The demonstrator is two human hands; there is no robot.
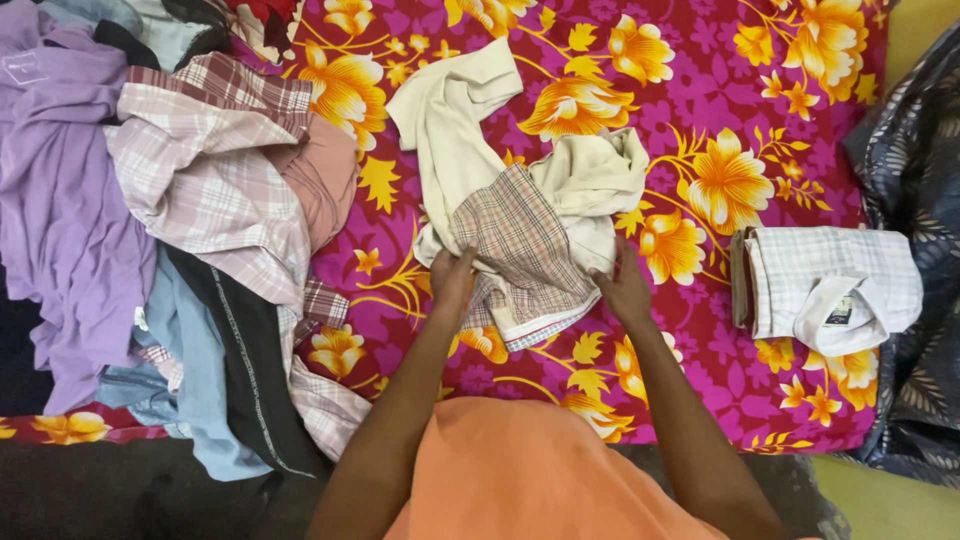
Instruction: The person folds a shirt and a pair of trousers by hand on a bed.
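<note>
A cream garment with a plaid inner lining (520, 235) lies crumpled in the middle of a magenta bedsheet with yellow flowers (700, 80). My left hand (452, 275) pinches the garment's near left edge by the plaid part. My right hand (625, 290) presses on its near right edge, fingers on the cream cloth. One cream sleeve or leg stretches away toward the upper left.
A heap of unfolded clothes (190, 200), lilac, plaid, pink, blue and black, covers the left side. A folded white checked shirt (830, 285) lies on a brown folded piece at the right. Dark patterned fabric (915, 170) hangs at the far right edge.
</note>
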